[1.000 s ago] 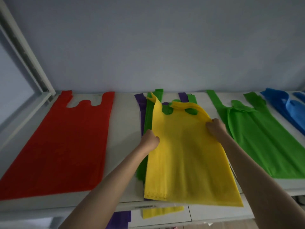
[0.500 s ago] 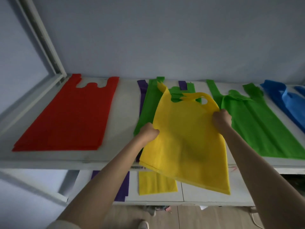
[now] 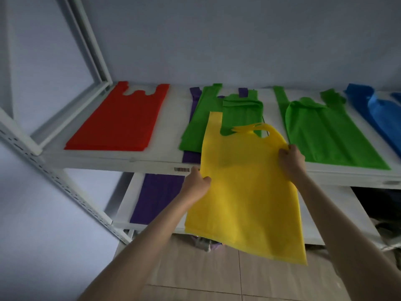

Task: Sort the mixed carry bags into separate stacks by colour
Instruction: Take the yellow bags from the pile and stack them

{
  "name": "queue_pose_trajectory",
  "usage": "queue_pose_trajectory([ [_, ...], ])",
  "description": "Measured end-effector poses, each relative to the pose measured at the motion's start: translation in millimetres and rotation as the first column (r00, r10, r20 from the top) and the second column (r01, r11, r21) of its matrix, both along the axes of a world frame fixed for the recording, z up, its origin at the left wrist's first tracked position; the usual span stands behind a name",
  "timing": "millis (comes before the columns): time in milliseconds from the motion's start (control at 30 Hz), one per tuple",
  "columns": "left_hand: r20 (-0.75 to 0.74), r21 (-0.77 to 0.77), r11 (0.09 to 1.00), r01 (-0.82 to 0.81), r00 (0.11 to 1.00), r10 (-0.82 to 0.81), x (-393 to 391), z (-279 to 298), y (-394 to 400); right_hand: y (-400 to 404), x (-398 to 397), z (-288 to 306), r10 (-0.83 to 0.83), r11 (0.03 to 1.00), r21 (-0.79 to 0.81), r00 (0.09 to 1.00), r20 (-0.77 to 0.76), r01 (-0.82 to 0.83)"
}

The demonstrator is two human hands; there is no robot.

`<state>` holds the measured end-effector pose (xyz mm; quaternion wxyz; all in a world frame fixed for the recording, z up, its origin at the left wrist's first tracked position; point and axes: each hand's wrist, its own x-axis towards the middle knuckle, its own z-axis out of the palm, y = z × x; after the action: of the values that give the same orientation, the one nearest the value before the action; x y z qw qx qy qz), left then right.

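Both hands, left hand (image 3: 196, 184) and right hand (image 3: 290, 157), pinch the yellow bag (image 3: 245, 187), now lifted off the mixed pile (image 3: 208, 118) to centre frame (probably bound for the lower shelf (image 3: 338, 213)).

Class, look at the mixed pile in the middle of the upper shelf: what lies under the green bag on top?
Purple bag handles and an edge peek out beneath the green fabric carry bag. The held yellow bag hides the pile's front, so anything deeper cannot be seen.
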<state>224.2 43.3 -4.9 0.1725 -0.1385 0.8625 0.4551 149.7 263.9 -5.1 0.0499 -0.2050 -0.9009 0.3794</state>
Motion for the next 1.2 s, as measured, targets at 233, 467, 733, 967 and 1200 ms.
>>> queue_pose_trajectory([
  [233,-0.001,0.043,0.999,-0.002,1.0,0.002,40,-13,-5,-4,47,-13,-0.02,0.979,-0.198,0.996,0.091,0.038],
  [467,0.115,0.023,0.999,0.036,0.993,-0.039,83,-55,-29,-16,102,-58,-0.053,0.959,-0.265,0.984,0.172,0.098],
  [733,0.246,-0.03,0.998,0.055,0.968,-0.046,84,-105,-35,-21,112,-112,-0.016,0.977,-0.196,0.94,0.342,0.088],
  [967,0.32,-0.038,0.999,0.0,0.947,0.012,45,-166,-33,-21,74,-173,-0.008,0.983,-0.16,0.895,0.445,0.088],
  [1200,0.37,-0.095,0.995,0.019,0.929,0.018,-34,-249,-37,-43,-9,-257,0.052,0.989,-0.145,0.847,0.528,0.029],
])
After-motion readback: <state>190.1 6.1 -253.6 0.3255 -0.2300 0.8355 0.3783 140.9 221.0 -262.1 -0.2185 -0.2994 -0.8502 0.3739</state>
